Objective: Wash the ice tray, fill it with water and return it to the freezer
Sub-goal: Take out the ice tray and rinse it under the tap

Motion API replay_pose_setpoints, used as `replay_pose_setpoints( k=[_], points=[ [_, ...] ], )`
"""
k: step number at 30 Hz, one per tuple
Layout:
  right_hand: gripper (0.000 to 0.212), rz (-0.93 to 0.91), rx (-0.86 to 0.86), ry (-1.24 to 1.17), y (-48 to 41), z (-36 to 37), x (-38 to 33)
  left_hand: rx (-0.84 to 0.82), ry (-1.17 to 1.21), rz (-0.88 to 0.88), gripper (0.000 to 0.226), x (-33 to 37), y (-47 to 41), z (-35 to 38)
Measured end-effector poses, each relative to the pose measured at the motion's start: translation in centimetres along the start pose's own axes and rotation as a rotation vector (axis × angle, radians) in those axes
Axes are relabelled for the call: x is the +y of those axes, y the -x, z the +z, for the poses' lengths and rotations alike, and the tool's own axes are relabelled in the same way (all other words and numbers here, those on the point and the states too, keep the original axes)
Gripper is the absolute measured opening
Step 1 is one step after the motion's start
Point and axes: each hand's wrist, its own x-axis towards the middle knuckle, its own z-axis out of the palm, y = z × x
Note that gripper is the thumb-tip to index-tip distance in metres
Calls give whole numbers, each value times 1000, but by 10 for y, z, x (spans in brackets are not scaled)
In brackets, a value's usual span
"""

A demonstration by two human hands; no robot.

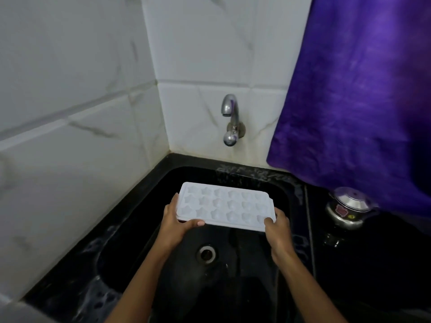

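1. Nearest, the left hand (176, 222) and right hand (276, 226) each clamp a short end of the white ice tray (224, 206): thumbs lie on the rim, and the other fingers curl underneath.
2. The tray hangs level over the black sink (149, 238), above the drain (206, 254), star-shaped cells facing up; I cannot tell whether they hold water.
3. Beyond it, the wall tap (229, 117) shows no stream. Judging from this, one hand must let go to open it, so the other should shift toward the tray's middle first.
4. Start with a gentle flow to limit splashing toward the steel pot (347, 208) and purple cloth (363, 89).
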Motion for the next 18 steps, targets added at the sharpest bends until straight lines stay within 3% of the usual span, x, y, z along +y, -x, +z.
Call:
replay_pose_setpoints(
  k=[3,7,11,14,18],
  points=[
    [42,-28,53,47,-13,-3,-4,-30,150,-81,110,-12,-25,12],
    [46,-80,61,103,-24,-1,-8,8,550,-152,41,-21,-44,26],
    [45,-47,23,234,-32,4,-8,53,659,-241,39,-33,-59,26],
    [53,-25,121,536,-47,12,-17,114,668,-274,39,-35,-68,26],
    [60,-340,150,666,-78,31,-61,183,713,-292,38,-38,-79,26]
  ],
)
